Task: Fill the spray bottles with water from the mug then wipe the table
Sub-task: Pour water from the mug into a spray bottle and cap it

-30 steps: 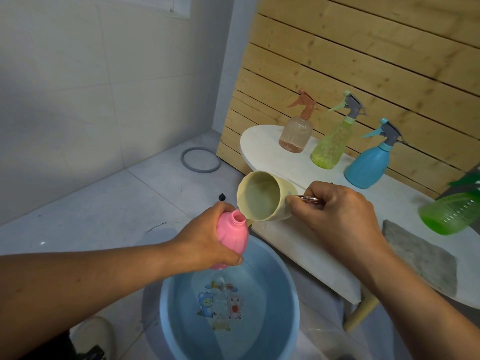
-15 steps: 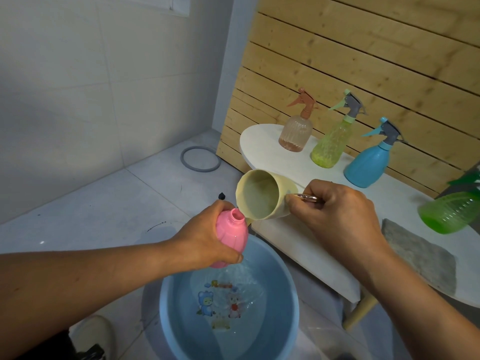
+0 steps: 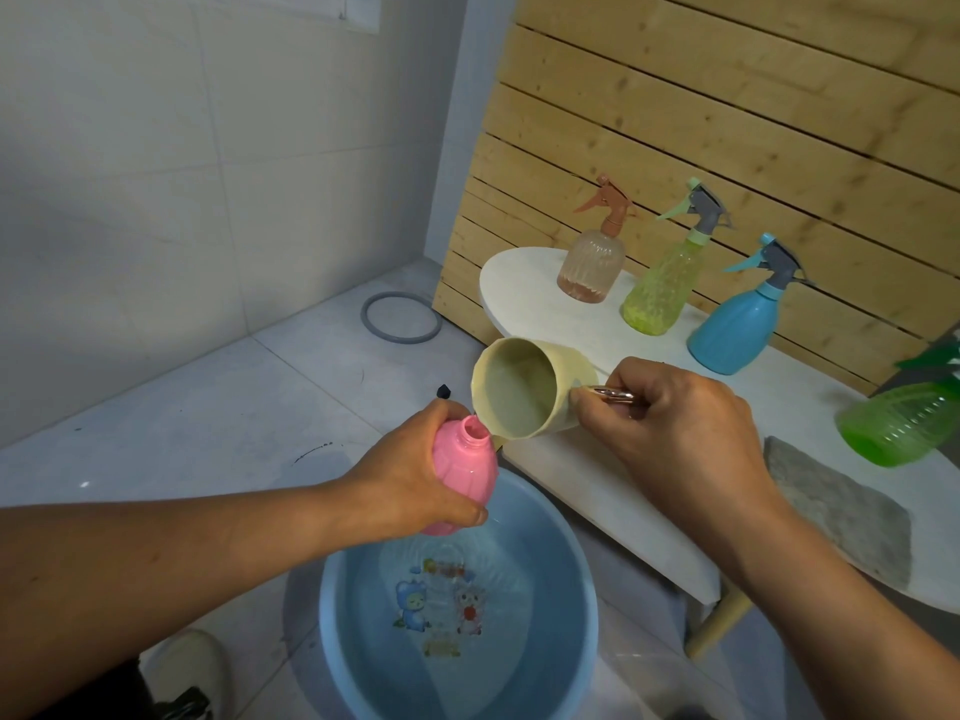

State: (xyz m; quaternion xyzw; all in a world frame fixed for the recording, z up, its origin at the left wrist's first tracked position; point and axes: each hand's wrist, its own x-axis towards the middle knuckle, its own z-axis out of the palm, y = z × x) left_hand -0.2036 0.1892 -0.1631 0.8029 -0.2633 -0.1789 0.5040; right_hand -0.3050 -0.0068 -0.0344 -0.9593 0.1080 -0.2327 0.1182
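Observation:
My left hand (image 3: 415,475) grips an uncapped pink spray bottle (image 3: 464,478), tilted, above a blue basin (image 3: 587,605). My right hand (image 3: 670,428) holds a pale yellow mug (image 3: 524,389) by its handle, tipped on its side with its lip just over the pink bottle's open neck. On the white table (image 3: 524,298) stand a peach spray bottle (image 3: 592,262), a yellow-green one (image 3: 662,293) and a blue one (image 3: 737,324). A green bottle (image 3: 904,423) lies tilted at the right edge. A grey cloth (image 3: 841,517) lies on the table beside my right forearm.
The basin holds water and sits on the tiled floor below the table's front edge. A grey ring (image 3: 400,318) lies on the floor by the wooden slat wall (image 3: 727,111). My shoe (image 3: 192,667) shows at the lower left. A table leg (image 3: 719,623) stands right of the basin.
The mug stays tipped over the pink bottle's neck. Ripples have spread across the water in the basin. Both hands have barely shifted.

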